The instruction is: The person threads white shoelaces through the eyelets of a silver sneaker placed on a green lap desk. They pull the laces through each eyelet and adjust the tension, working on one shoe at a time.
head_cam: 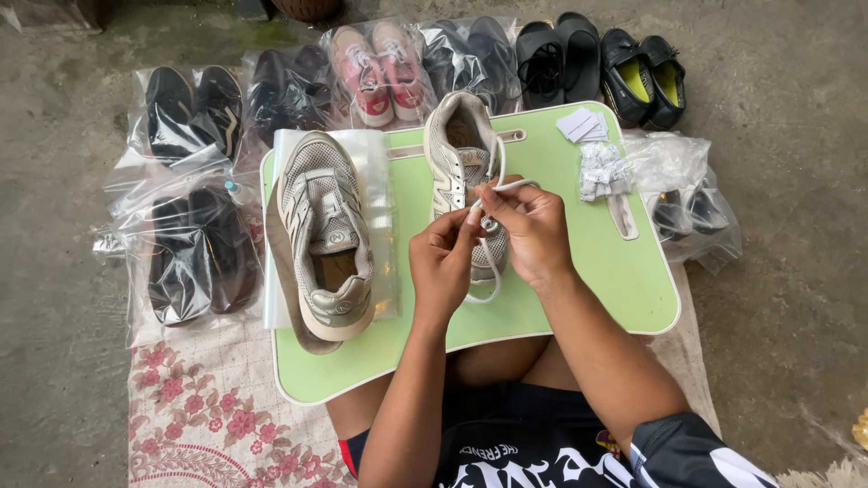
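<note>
Two beige sneakers lie on a light green lap table (624, 280). The left sneaker (324, 235) rests on a clear plastic bag (380, 172), untouched. The right sneaker (459, 154) lies under my hands, its toe pointing away from me. My left hand (443, 262) pinches its white lace (495, 271) over the middle of the shoe. My right hand (533, 230) pinches another part of the same lace, which loops up past my fingers and hangs down toward me.
Several bagged pairs of shoes lie on the concrete floor around the table: dark pairs (194, 253) at left, a pink pair (380, 68) behind. Unbagged black shoes (644, 77) sit at back right. White paper tags (583, 125) and small packets (601, 170) lie on the table's right side. A floral mat (199, 407) lies under me.
</note>
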